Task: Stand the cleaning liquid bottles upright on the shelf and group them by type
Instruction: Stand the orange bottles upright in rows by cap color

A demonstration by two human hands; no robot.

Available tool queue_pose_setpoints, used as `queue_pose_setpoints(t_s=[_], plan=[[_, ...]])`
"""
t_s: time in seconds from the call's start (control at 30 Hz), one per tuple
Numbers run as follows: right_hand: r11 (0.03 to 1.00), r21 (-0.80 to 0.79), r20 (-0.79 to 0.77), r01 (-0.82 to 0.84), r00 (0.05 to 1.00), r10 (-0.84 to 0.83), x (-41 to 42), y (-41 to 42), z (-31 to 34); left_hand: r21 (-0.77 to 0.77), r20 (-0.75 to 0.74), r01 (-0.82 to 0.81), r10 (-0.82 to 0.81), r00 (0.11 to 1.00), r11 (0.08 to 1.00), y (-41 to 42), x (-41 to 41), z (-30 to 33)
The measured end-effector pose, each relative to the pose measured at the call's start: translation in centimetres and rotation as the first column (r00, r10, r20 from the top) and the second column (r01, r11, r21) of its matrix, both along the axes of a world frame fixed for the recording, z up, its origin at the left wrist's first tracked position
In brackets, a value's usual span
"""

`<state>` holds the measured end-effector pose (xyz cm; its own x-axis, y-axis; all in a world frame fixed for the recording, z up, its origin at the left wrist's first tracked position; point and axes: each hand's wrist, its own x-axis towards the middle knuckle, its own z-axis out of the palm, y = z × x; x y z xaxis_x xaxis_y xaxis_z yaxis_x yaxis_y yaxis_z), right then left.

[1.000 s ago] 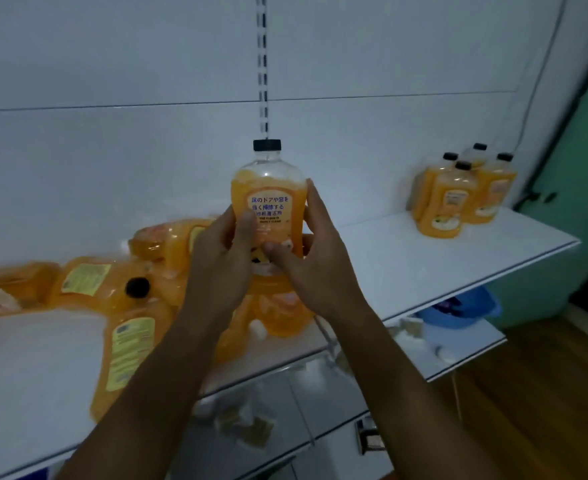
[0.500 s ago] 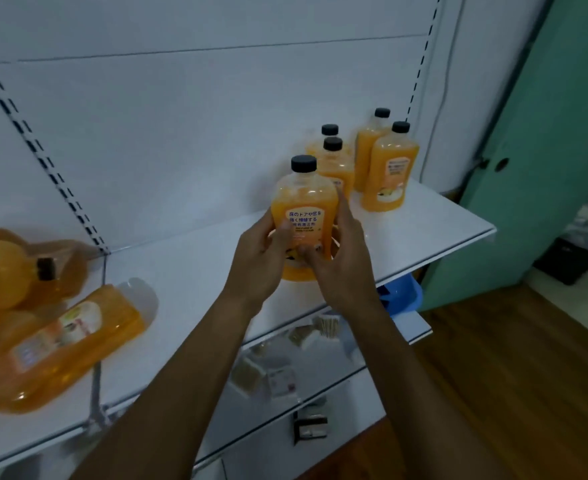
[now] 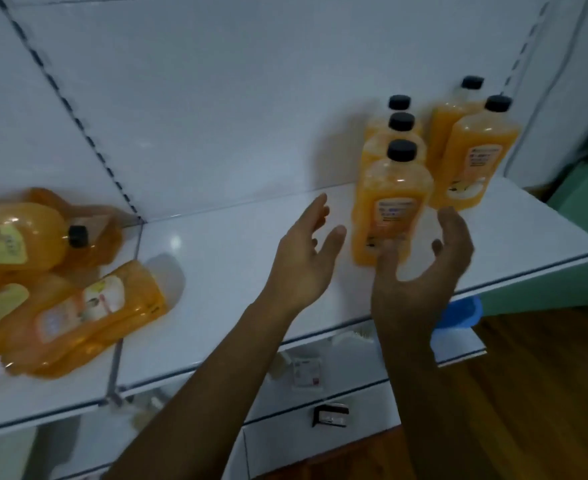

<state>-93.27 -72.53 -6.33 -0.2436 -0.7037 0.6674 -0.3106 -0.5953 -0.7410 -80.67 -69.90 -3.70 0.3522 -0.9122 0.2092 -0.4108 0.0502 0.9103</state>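
Both my hands are empty. My left hand [image 3: 306,251] has its fingers [image 3: 316,211] straight and spread, my right hand [image 3: 424,261] has its fingers [image 3: 453,220] loosely curved around nothing, just in front of the nearest upright orange plastic bottle with a black cap [image 3: 391,202]. That bottle stands at the front of a cluster of upright orange bottles [image 3: 472,150] near the right end of the white shelf [image 3: 251,271], towards its back wall.

What matters next, I judge, lies the other way — the toppled orange bottle with a pale label [image 3: 88,313] rests on its side well off to my left, near the shelf's front edge. Its long axis runs diagonally, with what looks like its flat base towards me and the right and its neck away left among more fallen orange bottles [image 3: 25,237] — the blur leaves that unsure. My left hand is the nearer one.
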Motion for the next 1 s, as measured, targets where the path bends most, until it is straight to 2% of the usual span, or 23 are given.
queue_pose_setpoints(t_s=[0.07, 0.13, 0.2, 0.27, 0.4, 0.47, 0.57, 0.7, 0.8, 0.9, 0.93, 1.0], plan=[[0.995, -0.046, -0.022, -0.084, 0.996, 0.083, 1.4, 1.8, -0.5, -0.026, 0.110, -0.056, 0.059, 0.992, 0.998, 2.8, 1.5, 0.4], [0.956, 0.052, -0.100, -0.290, 0.951, 0.294, 4.3, 3.7, -0.1, -0.046, 0.186, -0.111, 0.118, 0.975, 0.993, 6.3, 4.6, 0.9], [0.819, 0.246, -0.166, -0.519, 0.810, 0.563, 7.9, 5.6, 0.5, -0.037, 0.284, -0.166, 0.170, 0.944, 0.985, 10.0, 8.0, 1.5], [0.664, 0.380, -0.221, -0.644, 0.634, 0.741, 11.0, 7.5, 0.9, 0.013, 0.426, -0.232, 0.205, 0.881, 0.973, 13.5, 11.0, 1.9], [0.544, 0.386, -0.476, -0.746, 0.344, 0.810, 16.5, 11.1, 1.0, 0.035, 0.745, -0.371, 0.223, 0.629, 0.928, 19.3, 15.9, 2.5], [0.546, 0.403, -0.578, -0.735, 0.258, 0.774, 18.4, 12.3, 0.5, 0.158, 0.815, -0.445, 0.138, 0.563, 0.881, 21.7, 17.8, 2.0], [0.691, 0.361, -0.734, -0.626, 0.266, 0.625, 19.7, 13.1, -0.5, 0.296, 0.836, -0.460, 0.006, 0.549, 0.837, 24.5, 20.2, 0.5], [0.771, 0.315, -0.753, -0.554, 0.349, 0.558, 19.7, 13.8, -1.1, 0.204, 0.856, -0.420, 0.047, 0.515, 0.885, 25.5, 21.3, -0.2], [0.776, 0.320, -0.745, -0.543, 0.362, 0.560, 19.5, 14.3, -1.1, 0.155, 0.786, -0.353, 0.101, 0.610, 0.923, 25.9, 21.5, 0.1], [0.766, 0.342, -0.707, -0.545, 0.387, 0.592, 18.8, 14.6, -0.6, 0.051, 0.582, -0.239, 0.165, 0.796, 0.970, 26.3, 21.1, 0.8], [0.771, 0.339, -0.700, -0.539, 0.403, 0.589, 18.7, 14.8, -0.4, 0.018, 0.536, -0.218, 0.175, 0.826, 0.976, 26.3, 21.0, 1.2], [0.794, 0.324, -0.708, -0.515, 0.425, 0.564, 18.6, 15.1, 0.0, 0.011, 0.554, -0.195, 0.156, 0.817, 0.981, 25.9, 21.0, 2.1]])
